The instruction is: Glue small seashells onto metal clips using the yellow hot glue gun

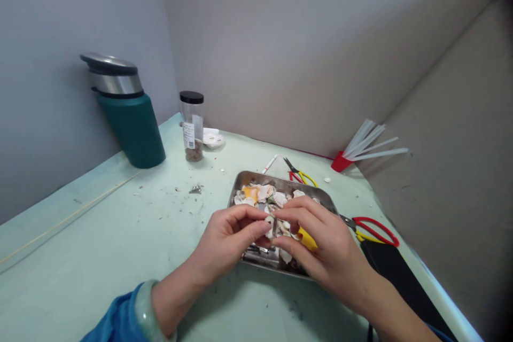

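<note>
My left hand and my right hand meet over a metal tray. Thumb and forefinger of the left hand are pinched on what looks like a small pale seashell. The right fingertips close from the other side on a small, thin piece right against it, too small to name. Below the hands, the tray is strewn with seashells, many of them hidden by the fingers. A yellow piece shows beneath the right hand. Small dark metal bits lie at the tray's near left.
Behind the tray are red-and-yellow pliers; another red-and-yellow handled tool lies right, by a black flat object. A red cup holds white sticks. Farther left stand a clear jar and a teal bottle. Walls close off the back.
</note>
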Demonstrator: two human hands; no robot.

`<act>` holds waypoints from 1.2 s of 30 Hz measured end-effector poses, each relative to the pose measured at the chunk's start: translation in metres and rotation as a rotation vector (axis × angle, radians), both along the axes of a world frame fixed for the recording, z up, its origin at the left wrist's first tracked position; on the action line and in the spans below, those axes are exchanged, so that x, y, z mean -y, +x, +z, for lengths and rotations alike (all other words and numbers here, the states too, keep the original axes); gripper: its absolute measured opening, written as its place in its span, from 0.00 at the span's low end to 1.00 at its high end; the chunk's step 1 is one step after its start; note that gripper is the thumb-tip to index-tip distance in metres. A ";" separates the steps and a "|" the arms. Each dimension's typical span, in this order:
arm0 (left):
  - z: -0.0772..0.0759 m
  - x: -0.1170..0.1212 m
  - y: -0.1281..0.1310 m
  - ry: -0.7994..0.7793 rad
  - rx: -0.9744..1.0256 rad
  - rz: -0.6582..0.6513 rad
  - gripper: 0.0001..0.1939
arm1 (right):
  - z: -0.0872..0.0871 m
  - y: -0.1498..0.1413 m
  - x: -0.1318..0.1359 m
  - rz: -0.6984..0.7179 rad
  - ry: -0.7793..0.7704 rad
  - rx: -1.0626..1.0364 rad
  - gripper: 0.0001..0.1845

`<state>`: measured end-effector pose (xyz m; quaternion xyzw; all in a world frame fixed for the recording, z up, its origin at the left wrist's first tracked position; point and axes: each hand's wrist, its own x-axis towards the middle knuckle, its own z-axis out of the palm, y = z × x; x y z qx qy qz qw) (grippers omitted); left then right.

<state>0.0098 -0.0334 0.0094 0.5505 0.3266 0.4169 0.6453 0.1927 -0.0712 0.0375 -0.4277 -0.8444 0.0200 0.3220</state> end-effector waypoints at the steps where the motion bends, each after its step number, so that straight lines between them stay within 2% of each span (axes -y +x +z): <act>1: 0.000 0.000 0.000 0.002 -0.002 0.002 0.06 | 0.000 0.000 0.000 -0.003 0.004 -0.003 0.12; 14: 0.001 0.000 0.003 0.018 0.005 0.050 0.04 | 0.000 -0.004 0.002 -0.065 0.030 0.023 0.08; 36: 0.000 0.000 0.003 0.083 -0.022 0.123 0.05 | -0.004 -0.008 0.004 -0.120 0.064 0.046 0.08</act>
